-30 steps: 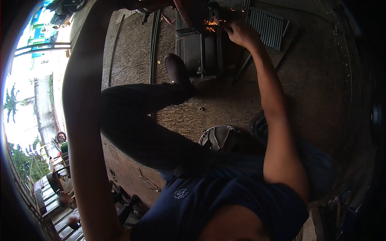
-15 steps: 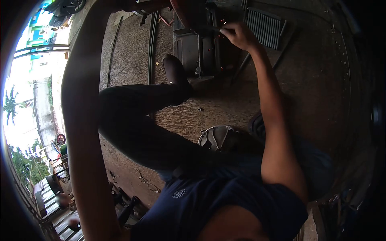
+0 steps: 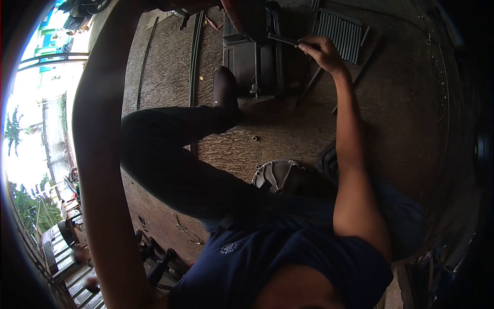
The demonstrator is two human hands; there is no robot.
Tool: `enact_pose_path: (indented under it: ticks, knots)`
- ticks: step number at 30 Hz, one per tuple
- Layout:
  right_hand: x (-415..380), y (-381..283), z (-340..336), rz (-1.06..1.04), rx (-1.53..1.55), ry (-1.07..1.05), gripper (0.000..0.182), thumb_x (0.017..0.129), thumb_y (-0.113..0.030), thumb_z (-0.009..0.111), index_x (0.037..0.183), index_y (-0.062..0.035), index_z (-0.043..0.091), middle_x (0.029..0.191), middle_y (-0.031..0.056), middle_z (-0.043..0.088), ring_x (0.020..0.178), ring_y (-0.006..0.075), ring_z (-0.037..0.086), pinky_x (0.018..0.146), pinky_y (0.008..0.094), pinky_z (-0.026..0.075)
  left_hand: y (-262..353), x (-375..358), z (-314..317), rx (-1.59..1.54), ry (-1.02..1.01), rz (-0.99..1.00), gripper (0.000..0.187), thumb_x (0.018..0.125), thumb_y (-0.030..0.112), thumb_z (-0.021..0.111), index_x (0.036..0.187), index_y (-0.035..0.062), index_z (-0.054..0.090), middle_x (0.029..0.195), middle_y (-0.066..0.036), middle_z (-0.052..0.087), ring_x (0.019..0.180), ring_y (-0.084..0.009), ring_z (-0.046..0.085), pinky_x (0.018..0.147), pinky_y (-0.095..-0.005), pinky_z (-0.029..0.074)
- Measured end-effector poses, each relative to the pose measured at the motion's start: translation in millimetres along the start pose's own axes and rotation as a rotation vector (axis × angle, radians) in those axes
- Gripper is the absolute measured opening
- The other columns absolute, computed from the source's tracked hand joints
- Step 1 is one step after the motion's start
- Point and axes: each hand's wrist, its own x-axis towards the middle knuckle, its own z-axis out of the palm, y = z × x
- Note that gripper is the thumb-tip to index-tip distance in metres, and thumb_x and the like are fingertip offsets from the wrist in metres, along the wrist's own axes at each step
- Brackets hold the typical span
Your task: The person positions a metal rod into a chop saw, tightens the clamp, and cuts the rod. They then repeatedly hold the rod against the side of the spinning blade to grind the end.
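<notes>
My right hand (image 3: pixel 320 51) pinches one end of a short flat metal bar (image 3: pixel 284 39) between thumb and fingers. The bar's far end lies close beside a cut-off saw, whose red guard (image 3: pixel 235 19) hangs at the top of the view. Below the guard is the saw's dark base (image 3: pixel 241 64), with a clamp screw (image 3: pixel 254 77) along it. On the left, my left arm (image 3: pixel 105 103) reaches up and forward to the saw's red upper part. My left hand (image 3: pixel 157 5) is cut off by the top edge and in shadow, its fingers hidden.
A slatted metal grate (image 3: pixel 339 36) lies right of the saw. Long metal bars (image 3: pixel 194 62) are on the floor at left, near my shoe (image 3: pixel 225 85). A round metal casing (image 3: pixel 280 172) and a small nut (image 3: pixel 254 138) lie near my legs.
The sparks around the saw have stopped. My right hand has moved to the right and slightly down with the metal bar, which now shows more of its length.
</notes>
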Motion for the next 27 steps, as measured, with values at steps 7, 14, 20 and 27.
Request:
enact_pose_path:
  ticks: [7, 14, 20, 27]
  knots:
    - [16.1, 16.5, 5.4, -0.077, -0.343, 0.078, 0.029, 0.088, -0.026, 0.066, 0.100, -0.0005, 0.073, 0.091, 0.0174, 0.073, 0.087, 0.0291, 0.070, 0.079, 0.0386, 0.051, 24.4, -1.6, 8.4, -0.267, 0.079, 0.367, 0.032, 0.089, 0.026, 0.064, 0.117, 0.0099, 0.061, 0.080, -0.003, 0.063, 0.071, -0.0121, 0.058, 0.064, -0.0285, 0.050]
    - [37.6, 5.5, 24.3, -0.061, -0.652, 0.161, 0.028, 0.086, -0.032, 0.065, 0.090, -0.0045, 0.073, 0.085, 0.0187, 0.069, 0.085, 0.0382, 0.067, 0.077, 0.0450, 0.053, 32.7, -5.8, 13.0, -0.008, 0.303, 0.534, 0.031, 0.092, 0.030, 0.058, 0.116, 0.0108, 0.061, 0.090, -0.003, 0.062, 0.080, -0.0146, 0.058, 0.071, -0.0327, 0.050]
    - [44.1, 18.4, 33.0, -0.048, -0.770, 0.183, 0.029, 0.086, -0.033, 0.064, 0.084, -0.0042, 0.069, 0.084, 0.0185, 0.068, 0.081, 0.0387, 0.067, 0.071, 0.0481, 0.054, -6.3, -1.6, 8.1, -1.155, 0.182, -0.590, 0.039, 0.091, 0.039, 0.053, 0.118, 0.0121, 0.061, 0.112, -0.003, 0.061, 0.096, -0.0183, 0.056, 0.086, -0.0417, 0.049]
    - [48.5, 24.4, 32.7, -0.180, -0.810, 0.240, 0.019, 0.087, -0.024, 0.064, 0.102, -0.0150, 0.072, 0.082, 0.0154, 0.068, 0.076, 0.0366, 0.066, 0.065, 0.0455, 0.053, 12.4, -6.3, 13.6, -0.943, 0.071, -0.305, 0.040, 0.092, 0.038, 0.050, 0.122, 0.0129, 0.060, 0.114, -0.002, 0.060, 0.099, -0.0178, 0.055, 0.088, -0.0416, 0.048]
